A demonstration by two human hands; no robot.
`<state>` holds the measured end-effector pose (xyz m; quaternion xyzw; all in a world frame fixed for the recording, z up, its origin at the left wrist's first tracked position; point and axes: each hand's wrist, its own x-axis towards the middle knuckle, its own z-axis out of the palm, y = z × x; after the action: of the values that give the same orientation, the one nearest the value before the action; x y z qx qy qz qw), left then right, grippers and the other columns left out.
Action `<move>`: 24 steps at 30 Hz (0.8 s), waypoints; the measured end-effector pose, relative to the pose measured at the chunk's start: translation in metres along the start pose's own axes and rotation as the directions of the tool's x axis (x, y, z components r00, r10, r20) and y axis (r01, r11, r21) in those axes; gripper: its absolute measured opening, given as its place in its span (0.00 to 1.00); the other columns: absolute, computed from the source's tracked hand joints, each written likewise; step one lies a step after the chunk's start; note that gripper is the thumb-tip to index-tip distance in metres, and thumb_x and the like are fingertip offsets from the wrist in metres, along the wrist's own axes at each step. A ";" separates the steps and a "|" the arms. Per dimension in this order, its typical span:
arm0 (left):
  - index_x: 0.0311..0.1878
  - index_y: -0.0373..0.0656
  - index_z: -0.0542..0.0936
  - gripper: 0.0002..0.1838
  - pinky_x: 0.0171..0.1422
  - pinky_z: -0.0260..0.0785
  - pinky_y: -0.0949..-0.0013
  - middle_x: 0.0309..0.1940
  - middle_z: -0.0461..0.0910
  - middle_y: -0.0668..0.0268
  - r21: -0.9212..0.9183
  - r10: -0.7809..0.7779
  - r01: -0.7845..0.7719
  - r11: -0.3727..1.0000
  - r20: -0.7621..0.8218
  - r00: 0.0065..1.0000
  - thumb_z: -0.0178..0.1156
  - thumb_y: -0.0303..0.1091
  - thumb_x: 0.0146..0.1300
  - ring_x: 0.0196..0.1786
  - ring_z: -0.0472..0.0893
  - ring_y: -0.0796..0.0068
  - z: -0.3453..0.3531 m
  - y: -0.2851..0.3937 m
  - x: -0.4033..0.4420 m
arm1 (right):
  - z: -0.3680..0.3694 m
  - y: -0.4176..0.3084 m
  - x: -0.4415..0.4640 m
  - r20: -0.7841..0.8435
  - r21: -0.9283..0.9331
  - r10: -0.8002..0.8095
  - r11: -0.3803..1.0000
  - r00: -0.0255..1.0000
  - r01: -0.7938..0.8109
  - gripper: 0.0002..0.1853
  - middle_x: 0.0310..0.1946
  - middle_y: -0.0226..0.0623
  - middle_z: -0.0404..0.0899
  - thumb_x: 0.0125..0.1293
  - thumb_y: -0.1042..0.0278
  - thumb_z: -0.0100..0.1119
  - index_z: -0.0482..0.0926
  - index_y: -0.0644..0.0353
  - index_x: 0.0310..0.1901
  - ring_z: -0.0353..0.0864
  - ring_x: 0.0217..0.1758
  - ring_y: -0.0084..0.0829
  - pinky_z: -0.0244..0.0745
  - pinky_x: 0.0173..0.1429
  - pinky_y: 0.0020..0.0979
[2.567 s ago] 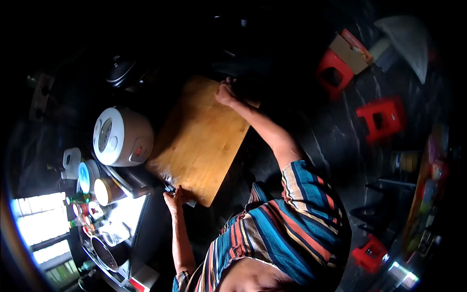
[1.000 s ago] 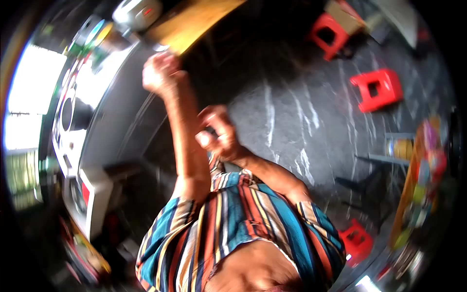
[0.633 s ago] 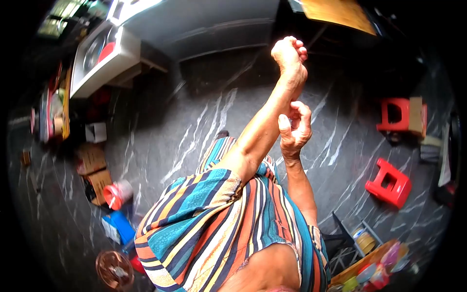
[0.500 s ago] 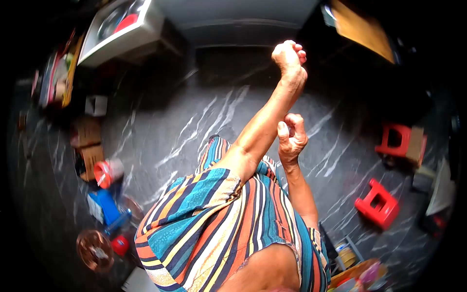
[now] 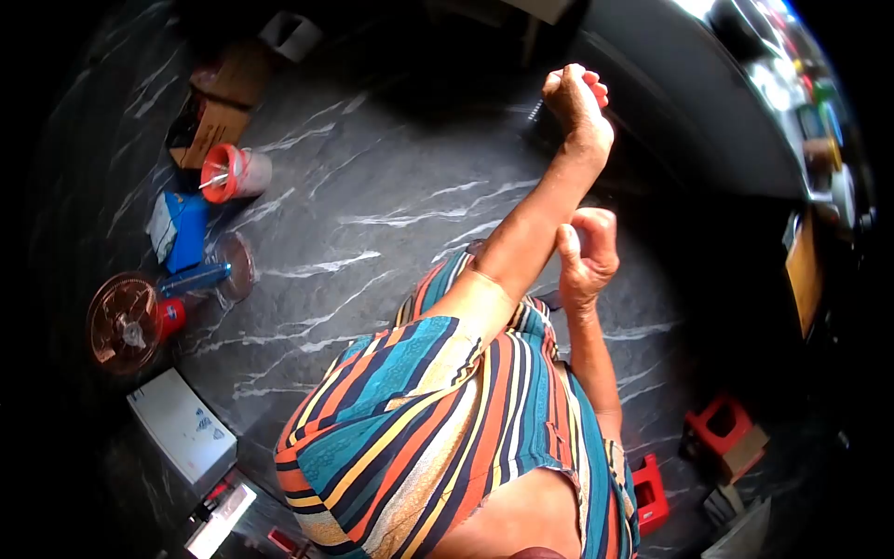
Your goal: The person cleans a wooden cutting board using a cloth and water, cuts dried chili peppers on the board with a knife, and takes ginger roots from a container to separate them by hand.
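Everything around the person has swung clockwise since half a second ago: the wooden board (image 5: 803, 275) has dropped from the far right to the right edge of the scene, about halfway down, and the red bucket (image 5: 250, 174) and the copper-coloured round grille (image 5: 110, 321) on the left have shifted farther away. Both arms have kept much the same pose. The left arm reaches across toward the far right, its left hand (image 5: 577, 102) loosely fisted with the fingers folded in; nothing shows in it, though the inside of the palm is hidden. It is nearest to the dark cabinet front (image 5: 670, 84). Nearer in, the right hand (image 5: 591, 252) is half open, thumb and bent fingers parted around a gap with nothing visible between them. It is just beside the left forearm (image 5: 526, 233); whether they touch I cannot tell. The board lies well apart from both hands. On the left, over the grey veined floor (image 5: 326, 224), are cardboard boxes (image 5: 216, 130) at the far side, a blue item (image 5: 191, 228) beyond the grille, and a white box (image 5: 182, 424) nearer. A red stool (image 5: 649, 494) stands at near right.
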<state>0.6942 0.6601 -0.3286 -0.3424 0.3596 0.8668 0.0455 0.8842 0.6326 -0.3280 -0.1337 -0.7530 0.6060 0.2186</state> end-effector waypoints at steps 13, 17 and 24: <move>0.31 0.42 0.67 0.03 0.20 0.60 0.78 0.20 0.71 0.68 -0.176 0.013 -0.017 0.984 -0.028 1.000 0.47 0.30 0.57 0.17 0.68 0.80 -0.064 0.097 0.046 | 0.089 -0.028 -0.009 0.221 0.011 0.023 1.000 0.975 -0.026 0.07 0.32 0.25 0.68 0.58 0.78 0.58 0.74 0.65 0.39 0.66 0.34 0.15 0.62 0.40 0.18; 0.33 0.41 0.66 0.04 0.20 0.60 0.78 0.21 0.70 0.68 -0.167 0.031 -0.040 0.985 -0.058 0.998 0.46 0.31 0.58 0.17 0.68 0.80 -0.066 0.101 0.048 | 0.097 -0.035 0.007 0.111 0.021 -0.066 0.998 0.992 0.064 0.12 0.38 0.30 0.73 0.62 0.72 0.56 0.72 0.64 0.47 0.70 0.39 0.17 0.66 0.44 0.20; 0.33 0.42 0.67 0.04 0.21 0.61 0.79 0.22 0.71 0.67 -0.126 0.110 -0.112 0.986 -0.024 0.994 0.45 0.31 0.61 0.18 0.69 0.80 -0.077 0.119 0.052 | 0.117 -0.031 -0.001 0.190 0.053 -0.061 0.997 0.980 0.052 0.12 0.38 0.30 0.74 0.61 0.72 0.57 0.73 0.65 0.46 0.71 0.40 0.18 0.66 0.46 0.20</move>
<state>0.6591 0.5132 -0.3293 -0.3314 0.3226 0.8862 -0.0277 0.8295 0.5249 -0.3178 -0.0481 -0.7592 0.6276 0.1655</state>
